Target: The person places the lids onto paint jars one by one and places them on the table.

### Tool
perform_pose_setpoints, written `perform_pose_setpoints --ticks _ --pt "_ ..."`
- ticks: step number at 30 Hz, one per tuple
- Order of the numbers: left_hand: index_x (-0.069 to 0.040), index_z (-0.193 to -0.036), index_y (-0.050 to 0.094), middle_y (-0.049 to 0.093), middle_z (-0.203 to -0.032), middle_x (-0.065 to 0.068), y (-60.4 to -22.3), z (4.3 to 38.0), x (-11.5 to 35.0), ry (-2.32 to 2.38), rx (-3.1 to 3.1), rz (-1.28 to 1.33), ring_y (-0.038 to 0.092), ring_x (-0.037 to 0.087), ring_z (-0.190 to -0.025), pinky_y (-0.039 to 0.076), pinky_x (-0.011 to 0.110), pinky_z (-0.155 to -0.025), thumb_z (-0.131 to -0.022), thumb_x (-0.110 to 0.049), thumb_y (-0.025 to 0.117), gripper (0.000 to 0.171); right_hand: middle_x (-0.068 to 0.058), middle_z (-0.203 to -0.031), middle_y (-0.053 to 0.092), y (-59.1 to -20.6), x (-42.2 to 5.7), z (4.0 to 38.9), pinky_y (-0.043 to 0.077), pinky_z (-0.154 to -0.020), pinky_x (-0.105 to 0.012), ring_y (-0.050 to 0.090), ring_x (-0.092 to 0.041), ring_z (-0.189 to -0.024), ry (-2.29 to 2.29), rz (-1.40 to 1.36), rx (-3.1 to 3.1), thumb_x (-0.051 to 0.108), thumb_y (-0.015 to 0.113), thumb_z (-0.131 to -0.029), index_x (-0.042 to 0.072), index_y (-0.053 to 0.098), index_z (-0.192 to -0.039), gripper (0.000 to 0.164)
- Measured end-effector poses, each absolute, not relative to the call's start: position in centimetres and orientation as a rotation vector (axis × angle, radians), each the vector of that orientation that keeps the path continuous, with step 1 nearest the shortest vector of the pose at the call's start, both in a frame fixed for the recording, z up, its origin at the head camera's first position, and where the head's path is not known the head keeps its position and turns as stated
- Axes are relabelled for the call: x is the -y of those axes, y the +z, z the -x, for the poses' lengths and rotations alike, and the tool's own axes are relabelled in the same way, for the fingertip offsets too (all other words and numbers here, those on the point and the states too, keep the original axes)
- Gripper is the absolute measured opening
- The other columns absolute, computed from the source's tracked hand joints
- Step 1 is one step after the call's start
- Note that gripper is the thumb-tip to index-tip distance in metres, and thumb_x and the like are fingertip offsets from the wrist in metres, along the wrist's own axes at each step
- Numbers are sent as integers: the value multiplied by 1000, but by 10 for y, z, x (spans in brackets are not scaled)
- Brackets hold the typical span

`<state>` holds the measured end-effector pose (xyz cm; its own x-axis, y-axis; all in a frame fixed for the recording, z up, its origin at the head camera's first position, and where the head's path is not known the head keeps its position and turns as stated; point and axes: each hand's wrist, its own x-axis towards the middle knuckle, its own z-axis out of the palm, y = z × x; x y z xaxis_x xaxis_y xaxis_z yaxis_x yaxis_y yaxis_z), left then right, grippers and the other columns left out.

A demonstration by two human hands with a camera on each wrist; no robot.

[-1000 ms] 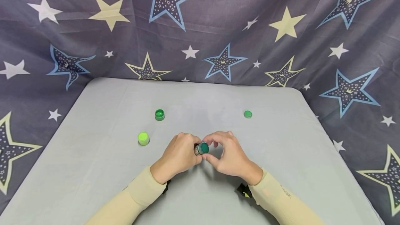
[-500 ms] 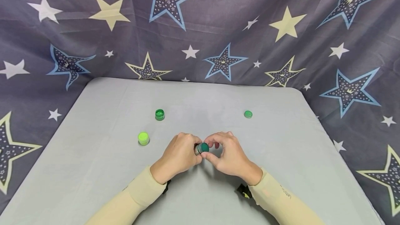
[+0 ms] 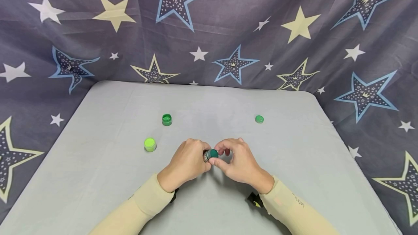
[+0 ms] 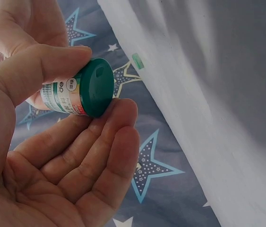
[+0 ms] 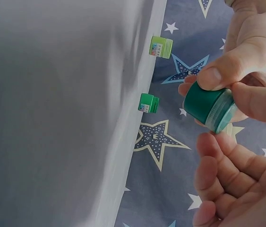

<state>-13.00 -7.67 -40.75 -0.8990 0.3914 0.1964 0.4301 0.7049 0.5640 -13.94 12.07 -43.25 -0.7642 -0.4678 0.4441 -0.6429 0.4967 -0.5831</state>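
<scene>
A small dark green paint jar (image 3: pixel 212 154) with a clear lid (image 5: pixel 221 112) is held up between both hands, tipped on its side. My left hand (image 3: pixel 187 159) grips the jar's body, thumb on one side and fingers on the other. At the lid end, my right hand (image 3: pixel 240 160) pinches the rim between thumb and fingertips. Its other fingers curve below the jar in the right wrist view. A printed white label (image 4: pixel 64 94) shows on the jar's side in the left wrist view.
On the grey-covered table (image 3: pixel 209 104), a mid-green jar (image 3: pixel 167 120) and a lime green jar (image 3: pixel 150 144) stand left of the hands. A small round green lid (image 3: pixel 259 119) lies at the back right. Star-patterned cloth (image 3: pixel 228 28) hangs behind the table.
The right thumb and index finger have shifted slightly left along the lid's rim. The left hand and the things on the table stay where they were.
</scene>
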Motion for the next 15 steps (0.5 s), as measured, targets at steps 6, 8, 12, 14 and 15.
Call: perform_pose_setpoints --ticks 6,8,12,14,15 --pt "-17 -75 71 56 -64 -9 -408 130 77 -978 2828 690 47 8 -59 42 25 -55 -70 -3 88 22 0 -81 68 -432 -121 140 37 -72 -32 59 -19 -73 1119 -949 2502 23 89 -81 16 73 -92 21" --pt "-17 -75 70 56 -64 -8 -408 130 78 -980 2820 690 47 8 -59 42 24 -55 -70 -2 87 23 1 -82 68 -430 -121 139 36 -72 -32 58 -17 -73 1116 -941 2502 24 88 -81 16 73 -94 22" --pt "-16 -77 71 58 -66 -7 -408 131 79 -982 2800 687 48 7 -58 43 24 -55 -69 0 86 24 2 -84 68 -427 -122 139 36 -70 -33 56 -15 -74 1114 -913 2490 25 86 -83 14 73 -97 23" --pt "-15 -79 71 60 -67 -7 -408 132 80 -986 2796 680 49 7 -59 44 25 -55 -69 1 86 23 1 -84 68 -426 -122 139 36 -70 -34 56 -16 -73 1114 -900 2480 25 86 -83 14 73 -98 23" --pt "-14 -80 72 60 -68 -7 -408 132 80 -986 2794 675 50 7 -59 45 25 -56 -69 1 86 23 1 -83 68 -426 -122 140 36 -69 -34 56 -16 -73 1114 -893 2477 25 85 -84 14 73 -98 22"
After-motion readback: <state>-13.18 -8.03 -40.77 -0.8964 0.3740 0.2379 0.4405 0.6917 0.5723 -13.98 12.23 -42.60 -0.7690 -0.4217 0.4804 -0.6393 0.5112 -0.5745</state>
